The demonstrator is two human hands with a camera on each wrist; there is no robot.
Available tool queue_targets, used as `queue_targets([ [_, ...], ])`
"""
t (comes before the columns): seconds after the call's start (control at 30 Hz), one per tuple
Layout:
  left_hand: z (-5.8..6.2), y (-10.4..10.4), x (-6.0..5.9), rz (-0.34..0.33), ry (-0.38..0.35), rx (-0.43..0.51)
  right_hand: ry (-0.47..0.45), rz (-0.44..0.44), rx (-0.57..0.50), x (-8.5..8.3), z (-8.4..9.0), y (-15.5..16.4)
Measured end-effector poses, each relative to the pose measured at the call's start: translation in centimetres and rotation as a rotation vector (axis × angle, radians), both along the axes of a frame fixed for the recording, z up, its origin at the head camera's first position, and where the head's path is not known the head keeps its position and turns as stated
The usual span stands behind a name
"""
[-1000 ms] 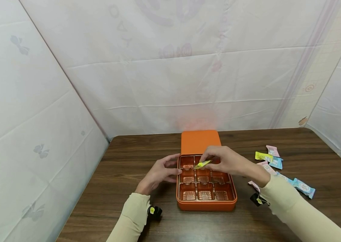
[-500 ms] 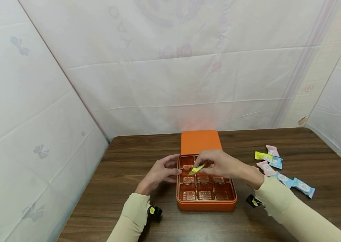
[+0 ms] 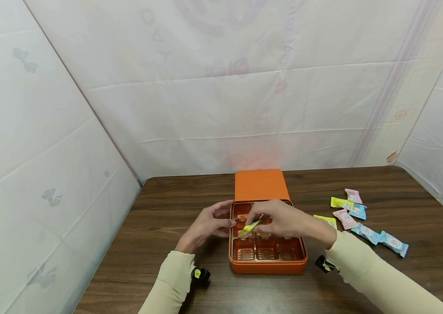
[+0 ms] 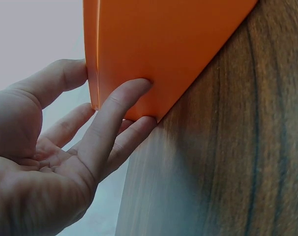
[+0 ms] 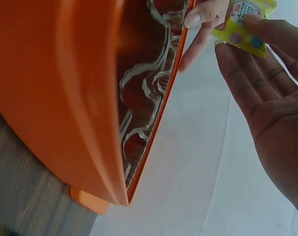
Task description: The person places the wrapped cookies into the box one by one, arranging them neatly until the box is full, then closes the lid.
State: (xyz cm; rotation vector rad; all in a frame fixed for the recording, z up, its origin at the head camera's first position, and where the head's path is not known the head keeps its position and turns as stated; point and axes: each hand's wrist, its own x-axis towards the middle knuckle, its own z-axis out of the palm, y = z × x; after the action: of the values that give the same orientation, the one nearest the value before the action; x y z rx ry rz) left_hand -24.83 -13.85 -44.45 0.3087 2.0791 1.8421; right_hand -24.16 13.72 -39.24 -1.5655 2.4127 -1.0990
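The table [image 3: 158,209] is carrying an orange box [image 3: 267,264] with its lid [image 3: 260,184] lying just behind it, and inside the box a moulded tray [image 3: 265,250] is dividing the space into nine compartments. Every compartment that is showing in the head view is holding nothing, so the filling appears to be at its very start: one sweet is on its way in and none is seated yet. To the right of the box, well apart from it, a loose group of wrapped sweets [image 3: 364,220] in yellow, pink and blue is lying on the wood, which suggests that most of the work is remaining. The left hand [image 3: 206,224] is resting against the box's left wall with its fingers [image 4: 114,118] nearly straight and spread, touching the wall and gripping nothing. The right hand [image 3: 280,220] is hovering over the middle row of the tray, with its thumb and fingertips pinching a yellow sweet [image 3: 250,227] by one end. The sweet is hanging tilted over the left-hand compartment of the middle row, above it and not yet set down.
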Motion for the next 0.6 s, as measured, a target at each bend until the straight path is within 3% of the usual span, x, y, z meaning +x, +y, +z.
queue_targets([
  [0.33,0.0,0.1,-0.1,-0.003,0.0,-0.002,-0.034,0.079,-0.012,0.5,0.1,-1.0],
  [0.6,0.0,0.0,0.0,-0.006,-0.001,0.001,-0.032,0.079,0.024,0.9,-0.3,-1.5],
])
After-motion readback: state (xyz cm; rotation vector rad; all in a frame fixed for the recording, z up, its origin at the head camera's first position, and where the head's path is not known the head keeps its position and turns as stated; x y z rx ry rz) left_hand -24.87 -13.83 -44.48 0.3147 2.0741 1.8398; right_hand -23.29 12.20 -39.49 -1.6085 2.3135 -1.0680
